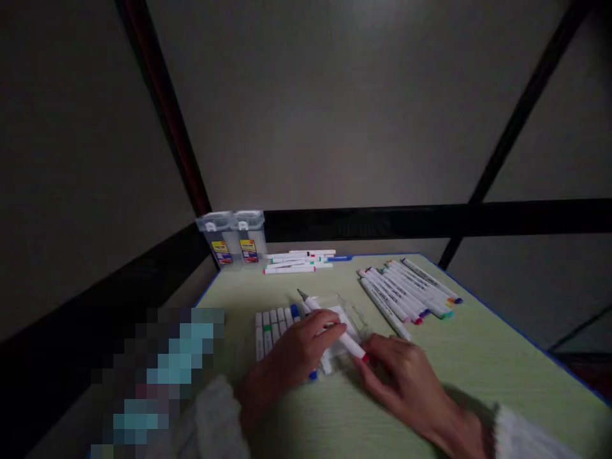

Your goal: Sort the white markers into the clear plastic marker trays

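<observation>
A white marker (352,345) with a red end lies slantwise between my two hands. My left hand (301,344) is closed around its middle, with the fingers laid over the barrel. The fingertips of my right hand (406,376) pinch it at the red end. Beyond my left fingers a white barrel with a dark pointed tip (303,295) sticks out, apparently the same marker. Underneath is a clear plastic case (356,319), partly hidden by my hands. A row of white markers (266,328) lies left of the case, partly covered by my left hand.
Two clear lidded boxes (239,239) with yellow labels stand at the table's back left corner. Beside them lies a loose pile of white markers (299,261) with a blue pen (340,259). More markers (406,290) with coloured ends lie on the right of the pale green table (497,370).
</observation>
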The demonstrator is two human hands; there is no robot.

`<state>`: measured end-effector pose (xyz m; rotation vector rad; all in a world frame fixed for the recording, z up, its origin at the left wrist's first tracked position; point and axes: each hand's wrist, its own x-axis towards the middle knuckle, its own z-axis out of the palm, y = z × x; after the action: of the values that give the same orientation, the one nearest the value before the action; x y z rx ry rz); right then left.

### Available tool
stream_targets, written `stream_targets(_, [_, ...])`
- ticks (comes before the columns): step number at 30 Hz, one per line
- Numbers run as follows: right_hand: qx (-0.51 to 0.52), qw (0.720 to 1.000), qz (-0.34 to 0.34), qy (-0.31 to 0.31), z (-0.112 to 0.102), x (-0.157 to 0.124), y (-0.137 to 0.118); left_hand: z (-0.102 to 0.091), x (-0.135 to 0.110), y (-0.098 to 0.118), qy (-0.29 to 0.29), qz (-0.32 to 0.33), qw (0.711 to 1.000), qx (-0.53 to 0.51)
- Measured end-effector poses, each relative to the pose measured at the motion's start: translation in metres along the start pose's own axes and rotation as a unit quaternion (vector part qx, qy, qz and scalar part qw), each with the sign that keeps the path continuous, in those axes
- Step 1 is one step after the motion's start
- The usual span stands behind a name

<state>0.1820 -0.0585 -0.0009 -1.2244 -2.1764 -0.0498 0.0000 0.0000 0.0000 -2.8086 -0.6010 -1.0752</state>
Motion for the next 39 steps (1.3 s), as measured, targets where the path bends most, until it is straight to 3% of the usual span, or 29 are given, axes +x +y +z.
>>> stream_targets(7, [0.053,0.996,-0.023,0.073,-0.003,-0.002,-0.001,0.0,0.003,0.005,0.01,-0.028,0.999,-0.01])
stream_targets(12, [0.067,0.986,-0.076,0.13,-0.004,-0.004,0.0,-0.001,0.004,0.007,0.005,-0.037,0.999,-0.011])
stream_targets(19, [0.047,0.978,-0.154,0.134,-0.007,-0.004,0.001,-0.002,0.0,0.001,0.012,-0.076,0.997,0.012])
stream_targets(28, [0.0,0.974,-0.187,0.124,-0.009,0.001,-0.001,-0.004,0.001,-0.006,0.127,-0.14,0.977,0.096])
stream_targets(35, [0.004,0.975,-0.192,0.114,-0.007,-0.001,0.003,-0.001,0.0,-0.01,0.05,-0.2,0.976,0.072])
stream_targets(39, [0.009,0.977,-0.186,0.108,-0.006,-0.002,0.003,0.0,0.0,-0.009,0.033,-0.214,0.976,0.036])
